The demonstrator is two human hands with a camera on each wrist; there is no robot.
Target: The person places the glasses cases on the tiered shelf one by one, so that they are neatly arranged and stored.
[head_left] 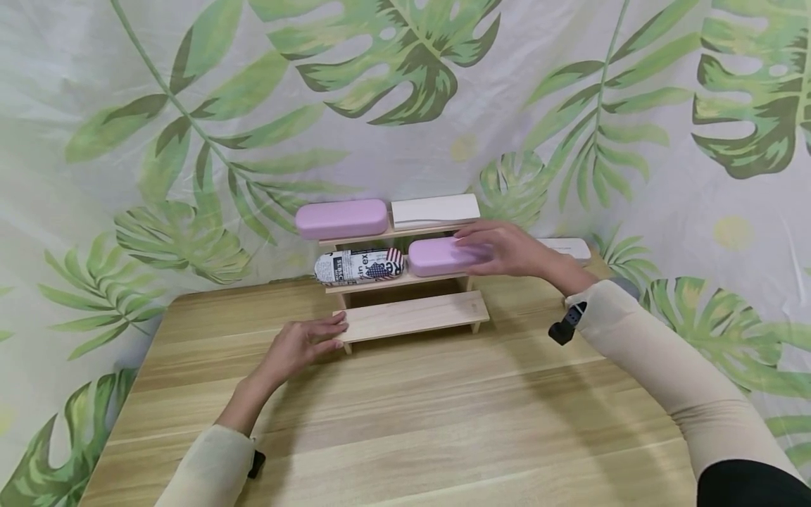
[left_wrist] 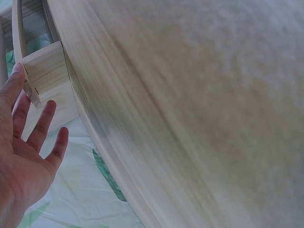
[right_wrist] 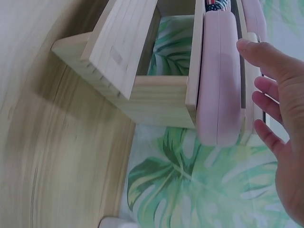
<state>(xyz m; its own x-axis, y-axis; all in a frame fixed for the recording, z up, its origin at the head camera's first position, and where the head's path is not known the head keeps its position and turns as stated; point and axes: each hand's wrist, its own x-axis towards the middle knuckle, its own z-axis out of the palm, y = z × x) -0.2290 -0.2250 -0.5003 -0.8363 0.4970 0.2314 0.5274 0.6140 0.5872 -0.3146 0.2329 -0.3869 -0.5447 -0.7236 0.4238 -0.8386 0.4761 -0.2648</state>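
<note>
On the middle tier [head_left: 405, 282] lies a smooth, rounded lilac case [head_left: 434, 257].

Right hand [head_left: 507, 249] is partly covering lower purple case's [head_left: 434, 256] right end; right wrist [head_left: 564, 271] is partly hiding far-right white case [head_left: 570, 248]. Fine print on newsprint-patterned case [head_left: 356, 266] is coming out unreadable. Left-wrist view: left edge is cutting off left hand [left_wrist: 26, 166], bench [left_wrist: 199, 95] is blurring.
</note>
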